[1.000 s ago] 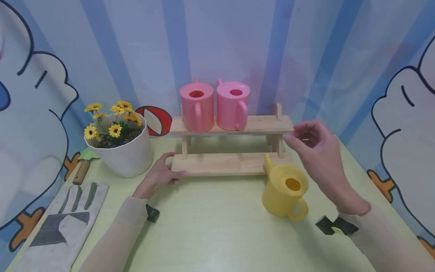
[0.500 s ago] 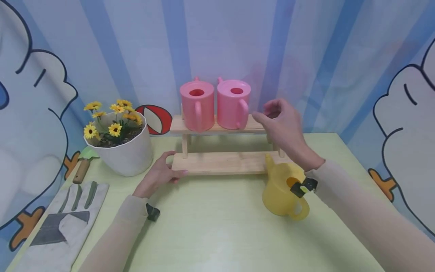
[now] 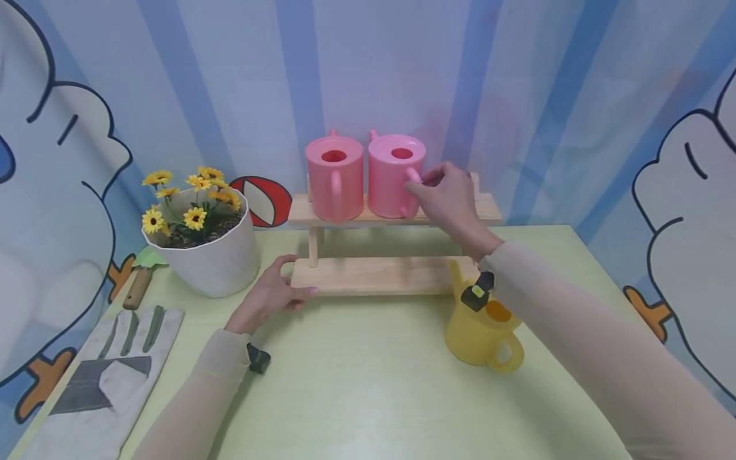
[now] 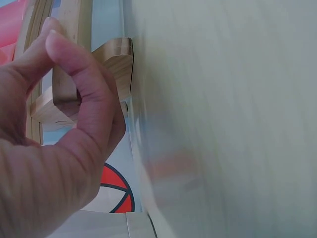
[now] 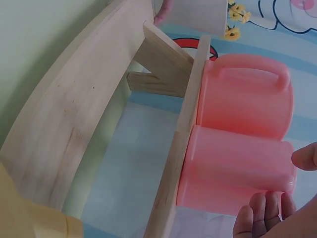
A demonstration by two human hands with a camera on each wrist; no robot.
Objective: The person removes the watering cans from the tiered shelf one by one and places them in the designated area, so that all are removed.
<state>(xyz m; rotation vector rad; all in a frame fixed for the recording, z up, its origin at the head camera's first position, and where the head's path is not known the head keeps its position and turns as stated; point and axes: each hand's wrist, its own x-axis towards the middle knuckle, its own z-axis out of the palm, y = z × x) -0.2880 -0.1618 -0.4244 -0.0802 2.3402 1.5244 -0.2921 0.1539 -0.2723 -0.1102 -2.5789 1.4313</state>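
Note:
A two-tier wooden shelf (image 3: 368,278) stands at the back of the table, and my left hand (image 3: 267,300) grips the left end of its lower board. The left wrist view has the thumb and fingers curled round that board's end (image 4: 67,91). Two pink watering cans stand side by side on the upper board. My right hand (image 3: 451,201) is at the handle of the right-hand pink watering can (image 3: 386,182), thumb and fingertips on either side of it. The left-hand pink watering can (image 3: 322,191) stands close beside it. Below my right forearm is a yellow watering can (image 3: 468,342), partly hidden.
At the left stands a white flowerpot (image 3: 213,271) of yellow flowers (image 3: 195,219). A small trowel (image 3: 138,289) and a grey-white work glove (image 3: 109,396) lie beside it along the table's left edge. A striped curtain (image 3: 379,70) hangs behind the shelf.
My right hand has moved left from the shelf's right end to the handle of the right-hand pink watering can. The left hand and the cans have stayed in place.

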